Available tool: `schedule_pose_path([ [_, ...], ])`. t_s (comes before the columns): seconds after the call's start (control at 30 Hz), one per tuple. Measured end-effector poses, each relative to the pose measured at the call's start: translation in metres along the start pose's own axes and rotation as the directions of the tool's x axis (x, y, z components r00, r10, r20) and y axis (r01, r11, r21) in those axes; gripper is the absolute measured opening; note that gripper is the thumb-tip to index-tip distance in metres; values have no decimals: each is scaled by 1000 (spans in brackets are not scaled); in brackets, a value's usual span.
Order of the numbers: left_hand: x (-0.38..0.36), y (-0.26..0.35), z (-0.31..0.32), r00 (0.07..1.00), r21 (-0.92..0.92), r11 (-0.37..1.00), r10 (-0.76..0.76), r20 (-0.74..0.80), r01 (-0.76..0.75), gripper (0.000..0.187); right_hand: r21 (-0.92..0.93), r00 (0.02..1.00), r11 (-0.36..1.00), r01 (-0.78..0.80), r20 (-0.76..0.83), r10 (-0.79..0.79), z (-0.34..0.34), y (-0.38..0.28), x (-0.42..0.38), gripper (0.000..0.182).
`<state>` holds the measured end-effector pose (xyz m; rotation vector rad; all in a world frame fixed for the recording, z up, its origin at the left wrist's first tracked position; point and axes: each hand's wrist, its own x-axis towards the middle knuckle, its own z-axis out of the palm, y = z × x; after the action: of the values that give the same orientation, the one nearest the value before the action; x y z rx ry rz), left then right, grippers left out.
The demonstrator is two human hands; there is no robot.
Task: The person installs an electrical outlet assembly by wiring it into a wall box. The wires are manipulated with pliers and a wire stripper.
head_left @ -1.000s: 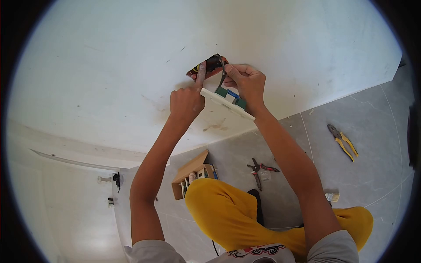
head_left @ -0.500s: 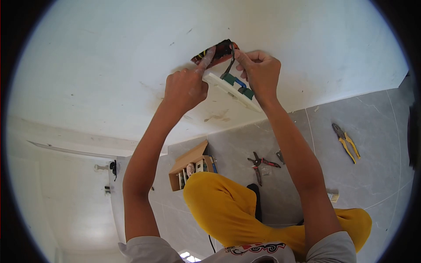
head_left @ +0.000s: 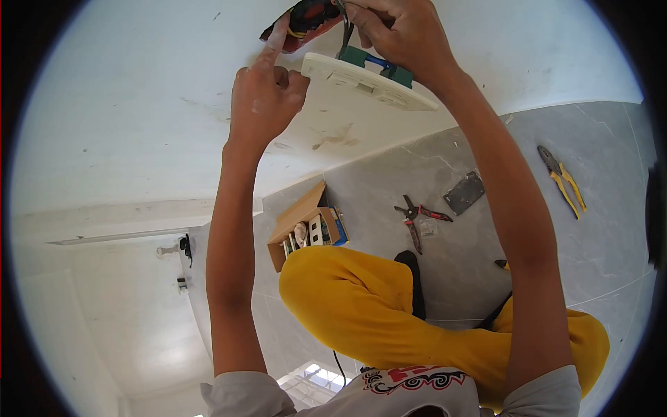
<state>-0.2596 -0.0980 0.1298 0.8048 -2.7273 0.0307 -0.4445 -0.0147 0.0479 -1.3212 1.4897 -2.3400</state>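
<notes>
A red-edged wall box (head_left: 314,26) is set in the white wall at the top, with yellow and dark wires inside. My left hand (head_left: 264,101) has its index finger stretched into the box's left end, the other fingers curled. My right hand (head_left: 406,35) pinches dark wires (head_left: 347,31) at the box's right end. From these wires a white socket plate (head_left: 368,85) hangs tilted below the box, its green back with a blue wire facing up. The plate's left end is close to my left hand.
On the grey tiled floor are an open cardboard box (head_left: 299,221) with white parts, red-black wire strippers (head_left: 415,217), a dark rectangular piece (head_left: 464,193) and yellow-handled pliers (head_left: 561,179). My yellow-trousered legs (head_left: 375,306) are crossed below.
The view has shifted, so the wall box and plate sit higher in the frame. The dark rectangular piece shows more fully. My left index finger stays at the box and my right hand still holds the wires.
</notes>
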Motion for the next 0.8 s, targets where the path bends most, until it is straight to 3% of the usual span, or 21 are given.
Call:
schedule_pose_path([
  [0.07,-1,2,-3,999,47,999,18,41,-19,72,-94,933,943,320,206,-296,-13,3,6,24],
  [0.1,-2,6,-4,999,49,999,16,41,-18,72,-92,932,943,320,206,-297,-20,3,9,24],
  [0.17,-4,18,-8,995,-128,989,-67,78,77,69,-299,862,906,298,493,-120,-31,-3,13,27],
  [0.2,-2,19,-9,995,-126,989,-68,77,77,69,-330,805,849,412,569,-169,-32,1,15,32],
  [0.23,0,19,-10,993,-125,987,-93,73,101,69,-329,806,850,411,568,-170,-28,-4,18,32],
  [0.3,3,22,-12,991,-122,985,-113,67,121,69,-628,712,670,396,671,208,-20,-25,24,38],
  [0.4,6,24,-15,989,-26,989,-143,38,144,67,-612,671,616,497,720,174,-24,-38,25,39],
  [0.47,11,20,-17,998,239,970,-49,25,42,66,-603,691,647,466,705,159,-24,-46,22,36],
  [0.5,13,17,-15,999,240,970,-49,22,42,66,-598,711,674,433,687,152,-26,-48,23,33],
  [0.57,14,9,-11,988,532,837,153,-4,-128,64,-560,683,698,447,717,137,-29,-54,29,30],
  [0.63,18,-5,-10,975,525,834,221,-36,-170,67,-522,657,720,457,744,123,-29,-56,32,27],
  [0.67,20,-4,-11,955,517,829,290,-68,-215,70,-580,680,665,471,718,145,-26,-49,33,26],
  [0.7,18,1,-12,953,518,828,293,-74,-214,70,-629,701,606,486,696,159,-22,-42,32,25],
  [0.73,16,12,-14,984,597,790,176,-3,-139,69,-629,701,601,494,696,152,-16,-33,30,25],
  [0.77,15,20,-18,997,673,736,51,51,-72,69,-653,770,552,518,638,32,-10,-20,25,24],
  [0.8,15,19,-17,997,672,738,33,68,-70,73,-681,814,500,535,573,-91,-9,-11,18,23],
])
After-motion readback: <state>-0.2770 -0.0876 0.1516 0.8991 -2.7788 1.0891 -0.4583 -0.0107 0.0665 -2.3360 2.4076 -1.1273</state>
